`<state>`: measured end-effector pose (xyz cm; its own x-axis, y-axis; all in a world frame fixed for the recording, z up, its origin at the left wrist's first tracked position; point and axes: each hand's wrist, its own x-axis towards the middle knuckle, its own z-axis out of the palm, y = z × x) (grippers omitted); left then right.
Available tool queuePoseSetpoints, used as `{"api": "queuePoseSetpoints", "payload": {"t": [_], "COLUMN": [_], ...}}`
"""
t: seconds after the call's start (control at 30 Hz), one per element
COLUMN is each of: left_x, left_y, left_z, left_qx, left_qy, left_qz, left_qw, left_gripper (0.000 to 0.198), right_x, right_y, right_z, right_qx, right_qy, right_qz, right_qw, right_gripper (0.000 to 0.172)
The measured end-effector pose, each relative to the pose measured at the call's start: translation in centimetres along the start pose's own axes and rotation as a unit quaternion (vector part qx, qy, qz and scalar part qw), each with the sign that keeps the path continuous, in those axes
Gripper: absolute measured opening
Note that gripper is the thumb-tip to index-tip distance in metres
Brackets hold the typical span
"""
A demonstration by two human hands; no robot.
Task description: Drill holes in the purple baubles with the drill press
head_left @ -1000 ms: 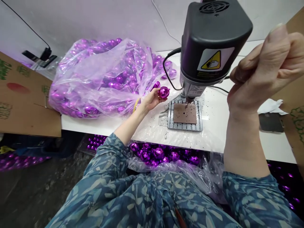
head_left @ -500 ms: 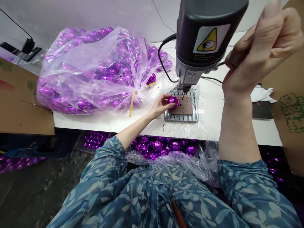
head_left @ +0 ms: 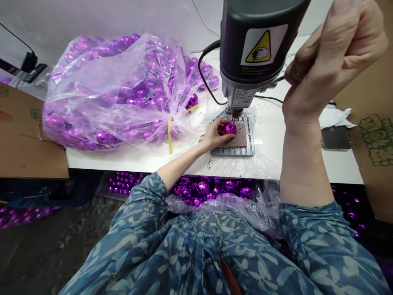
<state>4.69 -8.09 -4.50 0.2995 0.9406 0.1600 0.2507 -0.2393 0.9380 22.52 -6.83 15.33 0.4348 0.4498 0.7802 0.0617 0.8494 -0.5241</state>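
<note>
My left hand (head_left: pixel 215 134) pinches a shiny purple faceted ball (head_left: pixel 230 128) between thumb and fingers. The ball sits on a brown board (head_left: pixel 242 139) that lies on the slotted metal base (head_left: pixel 229 152) of a bench drill press (head_left: pixel 236 45). Directly above the ball is the drill's chuck (head_left: pixel 237 113), its thin bit reaching down to the ball's top. Whether the bit has entered the ball I cannot tell. High on the right, my right hand (head_left: pixel 337 53) is closed around the drill press lever (head_left: pixel 278 80); only a short length of its rod shows.
A large tied plastic bag of purple balls (head_left: pixel 113 94) fills the left of the white table (head_left: pixel 138 160). Loose balls (head_left: pixel 202 188) lie in an open bag below the table edge. Cardboard boxes (head_left: pixel 30 151) flank both sides; a dark phone (head_left: pixel 335 138) lies right. Dark shavings surround the base.
My left hand has moved the ball right across the board to beneath the bit. My right hand stays closed at the lever. The whole view has shifted slightly.
</note>
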Motion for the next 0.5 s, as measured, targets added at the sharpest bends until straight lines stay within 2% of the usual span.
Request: {"api": "queuePoseSetpoints", "payload": {"t": [0.13,0.37,0.5], "left_x": [-0.4,-0.7,-0.8], "left_y": [-0.4,-1.5,-1.6], "left_z": [1.4,2.3,2.2], "left_qx": [0.026,-0.054,-0.063], "left_qy": [0.021,0.020,0.021], "left_qz": [0.045,0.031,0.031], "left_qw": [0.998,0.998,0.997], "left_gripper": [0.053,0.053,0.053], "right_x": [-0.1,-0.3,-1.8], "right_y": [0.1,0.0,-0.6], "right_z": [-0.1,-0.1,-0.3], "right_qx": [0.012,0.035,0.038], "right_qy": [0.002,-0.002,0.024], "right_qz": [-0.006,-0.004,-0.012], "right_qw": [1.000,0.999,0.999], "right_gripper": [0.064,0.061,0.065]}}
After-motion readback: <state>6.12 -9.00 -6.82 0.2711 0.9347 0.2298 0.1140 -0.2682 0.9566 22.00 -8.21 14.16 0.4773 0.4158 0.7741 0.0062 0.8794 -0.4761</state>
